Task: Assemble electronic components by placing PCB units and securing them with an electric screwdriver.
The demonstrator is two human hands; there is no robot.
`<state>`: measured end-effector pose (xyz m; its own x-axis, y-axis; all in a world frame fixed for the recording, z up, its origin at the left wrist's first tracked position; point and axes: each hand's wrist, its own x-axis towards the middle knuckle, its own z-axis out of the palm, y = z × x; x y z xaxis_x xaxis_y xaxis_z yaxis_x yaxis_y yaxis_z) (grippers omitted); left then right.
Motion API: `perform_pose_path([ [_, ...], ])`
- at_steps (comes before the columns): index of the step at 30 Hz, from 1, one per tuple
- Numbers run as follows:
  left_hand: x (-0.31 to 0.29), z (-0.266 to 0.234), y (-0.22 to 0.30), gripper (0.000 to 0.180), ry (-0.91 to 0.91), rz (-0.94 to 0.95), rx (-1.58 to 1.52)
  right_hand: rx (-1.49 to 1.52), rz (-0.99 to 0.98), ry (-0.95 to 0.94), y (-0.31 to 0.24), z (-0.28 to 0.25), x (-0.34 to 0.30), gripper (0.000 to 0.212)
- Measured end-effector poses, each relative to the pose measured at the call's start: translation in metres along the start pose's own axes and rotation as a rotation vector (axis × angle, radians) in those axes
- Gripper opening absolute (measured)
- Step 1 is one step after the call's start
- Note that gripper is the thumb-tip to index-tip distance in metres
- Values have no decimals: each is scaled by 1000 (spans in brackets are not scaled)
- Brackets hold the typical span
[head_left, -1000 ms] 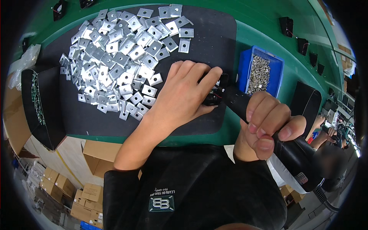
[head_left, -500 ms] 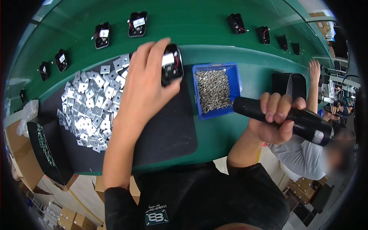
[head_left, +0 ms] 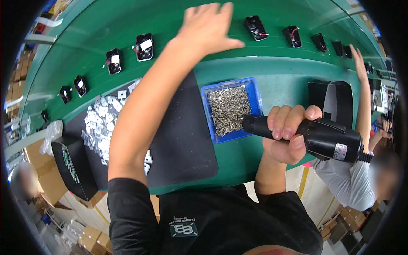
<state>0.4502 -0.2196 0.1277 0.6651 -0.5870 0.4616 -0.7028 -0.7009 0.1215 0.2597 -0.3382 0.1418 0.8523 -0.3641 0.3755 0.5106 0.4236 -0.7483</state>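
Note:
My left hand (head_left: 208, 29) is stretched over the green belt (head_left: 187, 68) at the far side, its fingers spread and nothing visible in them. A grip on a black electric screwdriver (head_left: 327, 138) closes my right hand (head_left: 289, 134); the tool lies level, its narrow end over the right edge of a blue bin (head_left: 258, 95) full of small metal screws (head_left: 229, 108). On the belt sit black housings with wires and white labels, the nearest being one housing (head_left: 144, 46) left of my hand and another housing (head_left: 256, 28) right of it.
Square metal plates (head_left: 102, 123) are heaped on a dark mat (head_left: 182, 144), partly behind my left forearm. A black box (head_left: 74, 168) stands at the left and a black open box (head_left: 338, 102) at the right. A co-worker's arm (head_left: 362, 97) reaches toward the belt at the right.
My left hand has moved from above the mat to the far belt and opened, no longer holding a black housing. The screwdriver stays in my right hand. The view has shifted slightly.

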Motion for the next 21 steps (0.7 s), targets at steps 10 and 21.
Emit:
perform_pose_path([
  [10,30,52,18,50,-306,-36,-109,-192,-283,-34,24,4,-3,39],
  [21,-125,-88,-7,70,-66,-195,-322,-16,-264,-67,9,2,-3,45],
])
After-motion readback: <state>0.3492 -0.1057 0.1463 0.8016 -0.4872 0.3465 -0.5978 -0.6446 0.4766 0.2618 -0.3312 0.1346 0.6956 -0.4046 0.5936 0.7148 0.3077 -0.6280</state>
